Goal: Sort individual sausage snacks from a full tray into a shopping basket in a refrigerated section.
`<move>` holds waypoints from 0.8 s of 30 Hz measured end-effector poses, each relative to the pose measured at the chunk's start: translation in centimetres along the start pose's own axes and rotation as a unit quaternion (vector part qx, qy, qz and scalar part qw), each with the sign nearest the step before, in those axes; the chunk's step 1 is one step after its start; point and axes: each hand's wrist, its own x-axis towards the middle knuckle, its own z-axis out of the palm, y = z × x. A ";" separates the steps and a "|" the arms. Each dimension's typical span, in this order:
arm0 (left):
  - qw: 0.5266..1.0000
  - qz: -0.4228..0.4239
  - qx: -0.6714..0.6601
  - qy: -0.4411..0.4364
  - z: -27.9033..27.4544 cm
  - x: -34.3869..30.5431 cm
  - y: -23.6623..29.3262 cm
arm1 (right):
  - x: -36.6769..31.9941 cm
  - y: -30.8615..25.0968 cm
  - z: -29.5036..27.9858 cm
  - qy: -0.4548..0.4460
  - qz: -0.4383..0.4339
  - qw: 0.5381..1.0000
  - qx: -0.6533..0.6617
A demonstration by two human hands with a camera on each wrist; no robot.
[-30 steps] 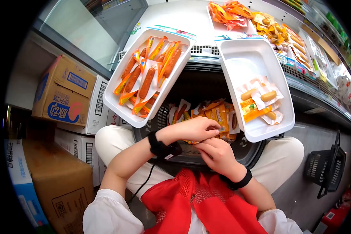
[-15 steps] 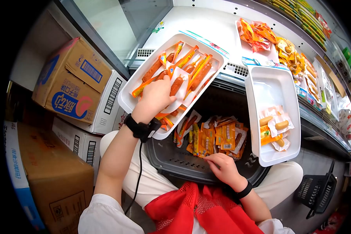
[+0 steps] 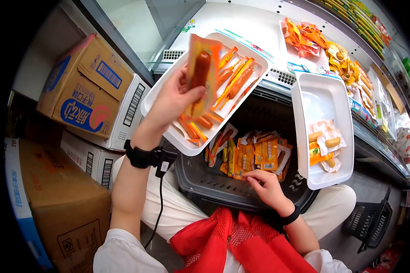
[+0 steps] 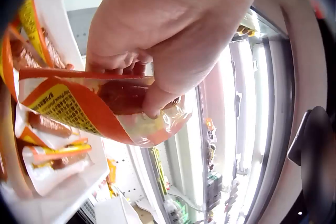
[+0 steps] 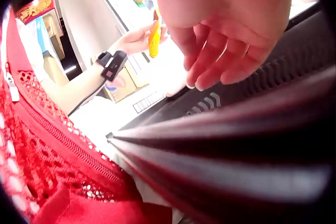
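Observation:
My left hand (image 3: 168, 102) pinches a packaged sausage (image 3: 200, 70), raised over the left white tray (image 3: 187, 145). In the left wrist view the thumb presses on the clear side of the orange-edged packet (image 4: 121, 100). More wrapped sausages (image 3: 237, 82) lie in that tray. Over the near part of the black basket (image 3: 214, 186) hangs my right hand (image 3: 268, 189), fingers loosely bent and holding nothing. Several orange and yellow snack packets (image 3: 259, 154) lie inside the basket, just beyond its fingertips. In the right wrist view, the right hand's fingers (image 5: 207, 71) curl loosely near the dark basket wall.
A second white tray (image 3: 305, 91) with a few sausage packets (image 3: 325, 143) sits at the basket's right. Cardboard boxes (image 3: 84, 91) are stacked on the left. Behind, a cooler shelf (image 3: 241, 18) carries more packets (image 3: 305, 36). Another black basket (image 3: 369, 223) stands on the floor at right.
My left hand went from above the black basket into the left tray, and has now lifted a packaged sausage out. My right hand stayed over the basket, parted from the left.

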 end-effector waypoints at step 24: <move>0.829 -0.202 -0.182 -0.488 10.2 -6.7 -3.7 | 2.8 -0.1 -4.9 0.085 0.126 0.729 0.668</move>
